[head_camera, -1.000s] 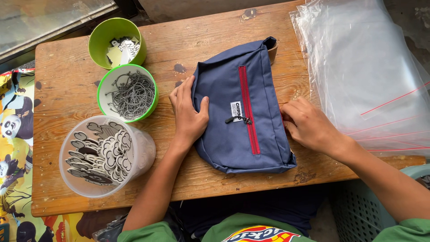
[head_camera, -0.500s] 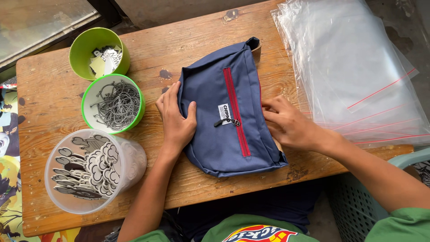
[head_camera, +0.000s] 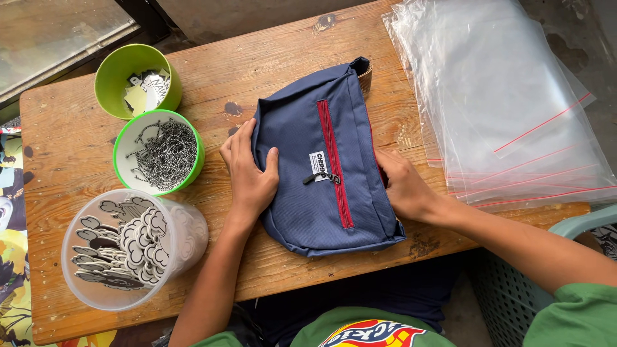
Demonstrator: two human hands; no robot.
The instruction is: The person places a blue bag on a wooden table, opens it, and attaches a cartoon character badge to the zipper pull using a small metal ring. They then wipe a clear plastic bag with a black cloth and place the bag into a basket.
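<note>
From the head camera, a navy blue fabric pouch bag (head_camera: 324,173) lies flat near the middle of the worn wooden counter (head_camera: 270,58), its long side running away from the person. A dark red zipper strip runs down its face, a small white label sits beside the zipper about halfway along, and a dark pull tab hangs just under that label; a tan strap end peeks out at the far corner. The left hand (head_camera: 249,173) rests spread and flat on the bag's left edge, thumb laid over the blue cloth, pressing rather than gripping. The right hand (head_camera: 403,187) sits at the bag's right edge with its fingertips tucked under or into the fabric, so how firmly it grips cannot be told. To the right lies a stack of clear plastic zip bags with red seal lines (head_camera: 501,103). On the left stand a green cup of paper tags (head_camera: 137,80), a green-rimmed cup of metal ball chains (head_camera: 159,152) and a clear plastic tub of flat cartoon-shaped charms (head_camera: 132,247).
</note>
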